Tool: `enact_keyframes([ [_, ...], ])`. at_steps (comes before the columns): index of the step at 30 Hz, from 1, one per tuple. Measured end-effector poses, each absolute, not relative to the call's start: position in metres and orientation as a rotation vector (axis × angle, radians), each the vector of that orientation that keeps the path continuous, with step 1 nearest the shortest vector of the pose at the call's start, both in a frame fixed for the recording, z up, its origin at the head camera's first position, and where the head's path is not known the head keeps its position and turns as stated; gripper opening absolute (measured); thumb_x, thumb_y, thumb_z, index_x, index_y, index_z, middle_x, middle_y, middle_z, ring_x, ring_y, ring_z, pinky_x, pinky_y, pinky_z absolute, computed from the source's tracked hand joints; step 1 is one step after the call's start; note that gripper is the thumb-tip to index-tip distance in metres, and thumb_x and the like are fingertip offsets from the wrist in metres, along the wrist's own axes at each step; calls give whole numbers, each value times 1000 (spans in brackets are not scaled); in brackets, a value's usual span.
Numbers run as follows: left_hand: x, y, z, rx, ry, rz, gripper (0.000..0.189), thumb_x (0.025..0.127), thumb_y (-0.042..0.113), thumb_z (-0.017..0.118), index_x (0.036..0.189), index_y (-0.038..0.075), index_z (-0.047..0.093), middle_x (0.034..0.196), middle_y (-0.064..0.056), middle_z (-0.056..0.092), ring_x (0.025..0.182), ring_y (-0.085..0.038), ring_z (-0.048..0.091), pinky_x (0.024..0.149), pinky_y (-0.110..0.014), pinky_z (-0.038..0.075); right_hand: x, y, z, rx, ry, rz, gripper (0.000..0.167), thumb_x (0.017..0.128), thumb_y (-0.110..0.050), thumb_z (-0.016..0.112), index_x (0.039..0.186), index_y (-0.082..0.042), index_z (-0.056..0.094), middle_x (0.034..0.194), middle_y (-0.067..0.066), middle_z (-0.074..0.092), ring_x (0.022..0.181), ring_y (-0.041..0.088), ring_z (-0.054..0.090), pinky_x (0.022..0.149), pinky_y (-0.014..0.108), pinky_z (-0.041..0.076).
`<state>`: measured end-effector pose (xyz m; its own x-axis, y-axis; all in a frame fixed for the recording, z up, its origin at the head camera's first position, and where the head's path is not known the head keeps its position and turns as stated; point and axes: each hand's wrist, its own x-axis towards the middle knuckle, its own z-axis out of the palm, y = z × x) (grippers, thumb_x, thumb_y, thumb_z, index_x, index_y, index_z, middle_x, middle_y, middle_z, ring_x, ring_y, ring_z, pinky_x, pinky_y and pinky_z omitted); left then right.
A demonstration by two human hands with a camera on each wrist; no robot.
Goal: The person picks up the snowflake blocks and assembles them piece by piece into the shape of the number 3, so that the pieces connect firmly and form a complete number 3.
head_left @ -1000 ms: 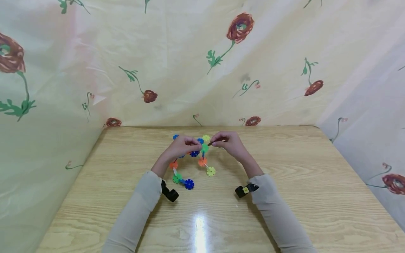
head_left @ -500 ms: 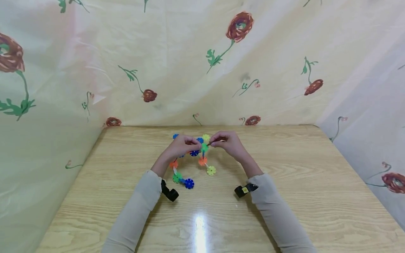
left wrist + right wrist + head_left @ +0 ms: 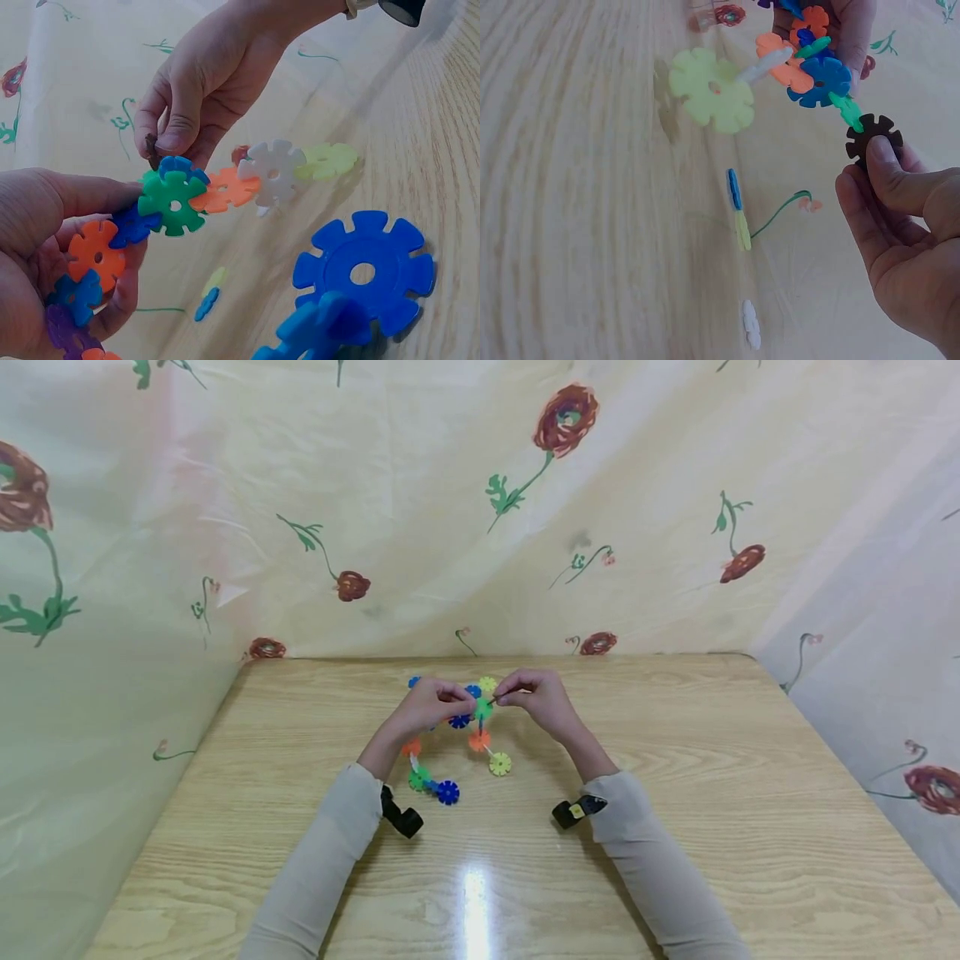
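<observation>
A chain of notched plastic snowflake discs bends between both hands. My left hand (image 3: 427,706) pinches it beside a green disc (image 3: 172,204), with blue, orange and purple discs (image 3: 67,330) running along the palm in the left wrist view. My right hand (image 3: 546,703) holds a brown disc (image 3: 868,132) between thumb and fingers. Its notched edge meets the edge of another green disc (image 3: 847,111) at the chain's end. An arm of orange, white and pale yellow discs (image 3: 500,764) hangs toward me. Left fingers hide part of the chain.
Another branch ends in a dark blue disc (image 3: 448,792) over the wooden table (image 3: 675,827). A joined blue and yellow pair (image 3: 736,210) and a white disc (image 3: 751,325) show in the right wrist view. A flowered cloth (image 3: 420,510) hangs behind the table.
My right hand, with the brown disc, has edged very slightly left toward the green disc. My left hand keeps its pinch in nearly the same place.
</observation>
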<state>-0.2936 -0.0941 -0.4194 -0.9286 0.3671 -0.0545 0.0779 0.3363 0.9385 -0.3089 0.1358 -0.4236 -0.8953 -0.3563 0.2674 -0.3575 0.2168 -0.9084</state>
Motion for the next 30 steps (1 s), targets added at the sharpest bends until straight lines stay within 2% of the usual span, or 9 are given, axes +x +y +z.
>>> enact_keyframes([
  [9,-294,-94,-420,422,2359,1627,18,97,19,71,103,3,78,96,-8,76,81,-13,66,80,-42,56,-309,133,-426,714,-2443,1849,4,88,9,72,91,10,73,96,25,72,81,6,70,78,24,61],
  [16,-293,-97,-417,464,2276,1612,21,98,18,69,111,3,75,101,-7,74,87,-14,66,78,-29,54,-307,133,-424,702,-2497,1857,8,89,5,74,97,6,75,102,23,73,88,11,70,81,26,61],
  [21,-293,-97,-415,516,2253,1583,22,98,17,69,113,1,73,100,-6,74,88,-13,66,77,-27,54,-306,133,-422,711,-2545,1828,14,88,2,76,102,3,76,105,22,73,91,14,70,82,27,61],
  [27,-294,-99,-417,500,2275,1573,22,99,17,67,114,3,72,100,-5,72,90,-15,64,78,-29,53,-306,139,-417,719,-2630,1710,30,93,-8,74,121,1,71,118,21,72,102,30,71,89,39,60],
  [30,-295,-99,-418,496,2268,1592,21,100,16,66,114,2,72,104,-6,70,91,-16,61,79,-28,52,-310,147,-415,680,-2670,1655,32,95,-13,73,125,-3,70,120,18,72,104,31,70,90,45,59],
])
